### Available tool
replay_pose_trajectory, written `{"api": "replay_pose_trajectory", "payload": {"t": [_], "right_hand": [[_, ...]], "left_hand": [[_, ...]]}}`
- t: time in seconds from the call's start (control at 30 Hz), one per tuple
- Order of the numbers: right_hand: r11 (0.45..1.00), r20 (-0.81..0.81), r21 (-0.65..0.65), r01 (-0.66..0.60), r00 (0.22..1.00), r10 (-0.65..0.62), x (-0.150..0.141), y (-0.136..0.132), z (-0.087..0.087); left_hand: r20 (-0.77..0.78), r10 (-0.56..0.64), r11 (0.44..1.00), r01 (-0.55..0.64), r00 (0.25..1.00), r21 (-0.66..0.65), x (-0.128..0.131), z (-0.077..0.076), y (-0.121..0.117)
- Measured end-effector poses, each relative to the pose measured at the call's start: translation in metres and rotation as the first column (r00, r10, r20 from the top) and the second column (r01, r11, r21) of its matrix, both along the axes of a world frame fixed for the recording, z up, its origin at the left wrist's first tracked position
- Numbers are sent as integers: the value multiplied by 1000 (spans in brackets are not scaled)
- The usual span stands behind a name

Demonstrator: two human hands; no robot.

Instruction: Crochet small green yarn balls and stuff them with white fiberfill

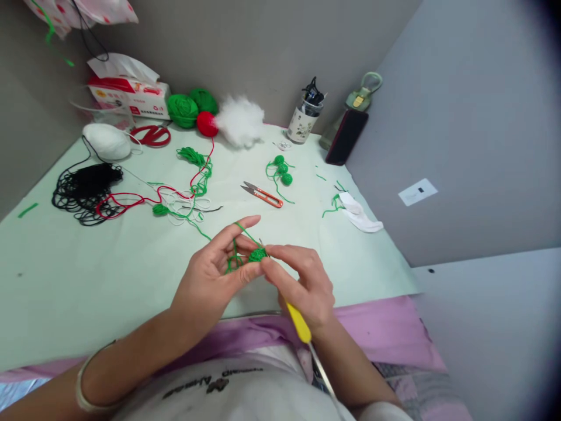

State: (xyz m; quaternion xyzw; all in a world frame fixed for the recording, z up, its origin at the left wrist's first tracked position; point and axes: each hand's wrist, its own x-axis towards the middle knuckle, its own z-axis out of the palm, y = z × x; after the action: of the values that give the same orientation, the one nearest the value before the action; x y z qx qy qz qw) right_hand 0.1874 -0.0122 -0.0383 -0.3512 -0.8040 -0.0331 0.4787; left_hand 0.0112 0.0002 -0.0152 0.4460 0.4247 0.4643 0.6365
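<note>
Centrally, at the near edge of the table (144,263): one small green crochet piece (256,255), pinched between the thumb and fingers of the left hand (214,269), with green yarn (248,233) running over that hand's raised index finger.

Right hand (304,280): closed around a crochet hook (298,323) with a yellow handle, its fingertips against the right side of the piece; a metal rod slants from the handle towards the near side.

Middle of the table, beyond the hands: one pair of thread snips (263,195), orange-handled, lying flat; farther off, three small green balls (283,168) with loose tails.

Left: a black yarn bundle (90,190); a white yarn ball (107,141); red scissors (152,136); a loose red strand (169,188) crossing a tangle of white and green.

Far left, by the wall: a tissue pack (135,98); two green yarn balls (183,111); a red yarn ball (207,124), touching white stuffing (241,121) on its right.

Far right: a pen cup (302,123); a green bottle (360,98); a dark phone (347,137), leaning against the bottle. Nearer on the right: a crumpled white scrap (359,214) beside green yarn ends.
</note>
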Motion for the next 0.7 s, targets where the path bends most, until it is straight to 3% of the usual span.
{"api": "replay_pose_trajectory", "payload": {"t": [0.13,0.37,0.53,0.7], "right_hand": [[993,84,74,92,992,-98,-1,-3,-1],[993,-190,39,-112,975,118,1,4,-8],[977,-341,-38,-208,922,183,-2,10,-4],[944,-517,-137,-300,835,190,-4,8,-2]], "left_hand": [[49,-6,1000,6,999,10,4,-6,-8],[328,-159,973,205,931,-110,-2,-6,-2],[251,-158,985,169,955,-23,-6,-11,2],[195,-132,990,138,972,-17,-7,-12,2]]}}
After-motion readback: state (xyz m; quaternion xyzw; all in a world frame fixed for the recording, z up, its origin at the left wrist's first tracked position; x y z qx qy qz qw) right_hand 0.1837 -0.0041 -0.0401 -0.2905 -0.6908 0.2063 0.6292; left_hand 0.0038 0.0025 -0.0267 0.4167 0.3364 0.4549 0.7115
